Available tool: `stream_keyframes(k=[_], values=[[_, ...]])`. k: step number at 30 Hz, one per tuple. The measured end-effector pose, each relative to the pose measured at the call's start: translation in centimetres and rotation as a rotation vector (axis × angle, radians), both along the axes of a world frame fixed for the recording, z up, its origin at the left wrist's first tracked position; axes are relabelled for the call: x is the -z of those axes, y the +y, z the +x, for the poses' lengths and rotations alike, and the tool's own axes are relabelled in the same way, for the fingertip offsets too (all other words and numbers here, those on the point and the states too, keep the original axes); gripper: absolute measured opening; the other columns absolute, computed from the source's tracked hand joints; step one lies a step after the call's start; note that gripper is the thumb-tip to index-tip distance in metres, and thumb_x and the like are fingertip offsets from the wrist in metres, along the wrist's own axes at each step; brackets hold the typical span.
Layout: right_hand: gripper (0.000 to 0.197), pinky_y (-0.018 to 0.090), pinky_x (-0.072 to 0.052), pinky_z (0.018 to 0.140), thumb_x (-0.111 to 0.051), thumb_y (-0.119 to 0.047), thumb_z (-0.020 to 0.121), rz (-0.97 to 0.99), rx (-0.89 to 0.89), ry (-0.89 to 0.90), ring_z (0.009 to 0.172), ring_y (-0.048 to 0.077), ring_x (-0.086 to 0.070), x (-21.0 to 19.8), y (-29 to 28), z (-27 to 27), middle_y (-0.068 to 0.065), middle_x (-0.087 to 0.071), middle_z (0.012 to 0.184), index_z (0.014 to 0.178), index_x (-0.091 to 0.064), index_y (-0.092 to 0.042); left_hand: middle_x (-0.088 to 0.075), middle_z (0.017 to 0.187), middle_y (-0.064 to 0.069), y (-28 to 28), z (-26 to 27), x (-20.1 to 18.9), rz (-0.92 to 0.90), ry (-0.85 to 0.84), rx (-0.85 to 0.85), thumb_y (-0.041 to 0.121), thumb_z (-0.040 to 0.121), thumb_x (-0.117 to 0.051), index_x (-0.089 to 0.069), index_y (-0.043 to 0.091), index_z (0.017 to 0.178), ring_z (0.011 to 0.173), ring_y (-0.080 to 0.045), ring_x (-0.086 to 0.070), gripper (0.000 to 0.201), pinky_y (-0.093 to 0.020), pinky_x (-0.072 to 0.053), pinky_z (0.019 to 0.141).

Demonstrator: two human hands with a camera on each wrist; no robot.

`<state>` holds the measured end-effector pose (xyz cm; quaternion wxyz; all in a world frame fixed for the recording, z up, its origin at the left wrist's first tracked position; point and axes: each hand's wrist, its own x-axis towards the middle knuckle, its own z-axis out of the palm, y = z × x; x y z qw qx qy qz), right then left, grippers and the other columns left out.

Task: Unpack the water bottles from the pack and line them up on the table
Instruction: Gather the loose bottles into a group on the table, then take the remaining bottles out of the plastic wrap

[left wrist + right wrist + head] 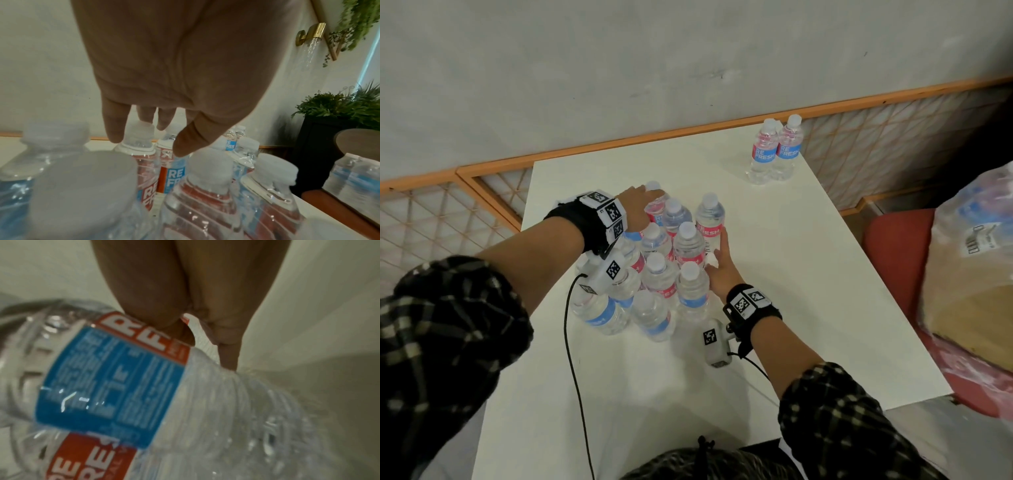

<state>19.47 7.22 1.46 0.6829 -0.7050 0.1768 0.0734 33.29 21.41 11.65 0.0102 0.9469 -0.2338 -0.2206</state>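
Observation:
Several clear water bottles with red and blue labels stand bunched together (664, 260) in the middle of the white table (808, 291). My left hand (650, 197) reaches over the far-left bottle (654, 205). In the left wrist view its loose fingers (115, 126) hang around that bottle's cap (141, 134) without closing on it. My right hand (717, 250) lies against the right side of the bunch. Its straight fingers (226, 345) touch the far-right bottle (710, 219), and its thumb lies on the label (115, 378). Two bottles (774, 150) stand side by side at the far right.
A crumpled plastic wrap with a cardboard tray (979, 257) lies on a red chair (887, 246) right of the table. A black cable (571, 359) runs across the near table. An orange-framed screen (493, 192) and a grey wall stand behind. Bare tabletop lies right of the bunch.

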Motion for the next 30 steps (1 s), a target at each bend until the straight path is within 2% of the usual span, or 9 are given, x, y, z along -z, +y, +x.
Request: stream_keyframes(k=[4, 6, 9, 11, 14, 17, 22, 26, 30], values=[[0.082, 0.034, -0.030, 0.112, -0.034, 0.011, 0.090, -0.081, 0.005, 0.060, 0.141, 0.017, -0.025, 0.1, -0.8, -1.8, 0.002, -0.020, 0.155, 0.150, 0.002, -0.032, -0.008, 0.157, -0.016, -0.3, -0.5, -0.5, 0.044, -0.062, -0.001, 0.005, 0.093, -0.045, -0.013, 0.017, 0.151, 0.142, -0.034, -0.019, 0.068, -0.040, -0.023, 0.114], [0.080, 0.034, -0.031, 0.113, -0.033, 0.012, 0.089, -0.134, 0.020, 0.082, 0.142, 0.019, -0.025, 0.4, -0.7, -3.2, 0.004, -0.021, 0.156, 0.151, -0.003, -0.029, -0.004, 0.158, -0.013, -1.5, -1.0, -1.3, -0.025, -0.085, 0.039, 0.003, 0.093, -0.044, -0.012, 0.019, 0.151, 0.145, -0.030, -0.012, 0.068, -0.040, -0.021, 0.116], [0.070, 0.024, -0.028, 0.109, -0.040, 0.002, 0.093, -0.163, -0.093, 0.090, 0.139, 0.020, -0.032, 0.9, 1.6, -4.7, 0.003, -0.030, 0.153, 0.151, -0.011, -0.023, -0.005, 0.160, -0.003, -3.9, -2.0, -1.6, -0.111, 0.022, 0.126, -0.001, 0.093, -0.039, -0.014, 0.026, 0.151, 0.147, -0.021, -0.012, 0.068, -0.034, -0.019, 0.116], [0.066, 0.017, -0.024, 0.104, -0.044, -0.004, 0.095, -0.176, -0.130, 0.068, 0.139, 0.021, -0.033, 1.4, 3.1, -4.6, 0.003, -0.033, 0.151, 0.151, -0.013, -0.018, -0.013, 0.159, -0.003, -5.4, -3.0, -1.6, -0.034, 0.101, 0.161, 0.000, 0.094, -0.037, -0.015, 0.026, 0.150, 0.145, -0.021, -0.019, 0.066, -0.032, -0.023, 0.114], [0.069, 0.022, -0.029, 0.104, -0.042, -0.002, 0.095, -0.211, -0.214, 0.082, 0.137, 0.025, -0.036, 1.0, 2.2, -4.4, 0.005, -0.033, 0.150, 0.152, -0.007, -0.018, -0.016, 0.158, -0.008, -6.8, -3.7, -1.5, 0.116, 0.163, 0.146, 0.001, 0.098, -0.035, -0.011, 0.014, 0.151, 0.143, -0.025, -0.023, 0.060, -0.029, -0.024, 0.110], [0.069, 0.032, -0.035, 0.106, -0.036, 0.000, 0.094, -0.258, -0.238, 0.149, 0.133, 0.027, -0.041, 1.2, -2.1, -5.0, 0.006, -0.028, 0.153, 0.152, -0.009, -0.025, -0.018, 0.157, -0.008, -7.7, -4.2, -1.7, 0.158, 0.132, 0.099, 0.002, 0.098, -0.034, -0.014, 0.010, 0.150, 0.144, -0.023, -0.022, 0.056, -0.025, -0.021, 0.111], [0.046, 0.024, -0.038, 0.093, -0.039, 0.000, 0.095, -0.331, -0.247, 0.172, 0.127, 0.027, -0.047, 2.0, -12.7, -8.7, 0.015, -0.049, 0.137, 0.139, -0.041, -0.013, -0.031, 0.152, -0.008, -12.8, -5.4, -3.1, 0.212, -0.051, 0.148, 0.014, 0.099, -0.038, -0.032, 0.013, 0.145, 0.139, -0.024, -0.030, 0.047, -0.032, -0.026, 0.112], [0.040, 0.024, -0.041, 0.095, -0.044, -0.002, 0.091, -0.511, -0.315, 0.282, 0.119, 0.021, -0.054, 0.5, -22.5, -13.8, 0.007, -0.061, 0.127, 0.129, -0.056, -0.011, -0.046, 0.141, -0.002, -21.1, -8.6, -1.7, 0.099, -0.029, 0.293, 0.019, 0.096, -0.040, -0.045, 0.022, 0.136, 0.131, -0.023, -0.040, 0.041, -0.033, -0.032, 0.109], [0.029, 0.021, -0.048, 0.078, -0.049, -0.005, 0.088, -0.563, -0.268, 0.453, 0.100, 0.017, -0.061, -0.9, -30.9, -19.2, 0.003, -0.068, 0.113, 0.107, -0.069, -0.009, -0.047, 0.138, -0.007, -30.7, -14.2, 1.5, -0.034, 0.099, 0.489, 0.021, 0.093, -0.050, -0.054, 0.021, 0.130, 0.127, -0.025, -0.044, 0.036, -0.031, -0.035, 0.104]])
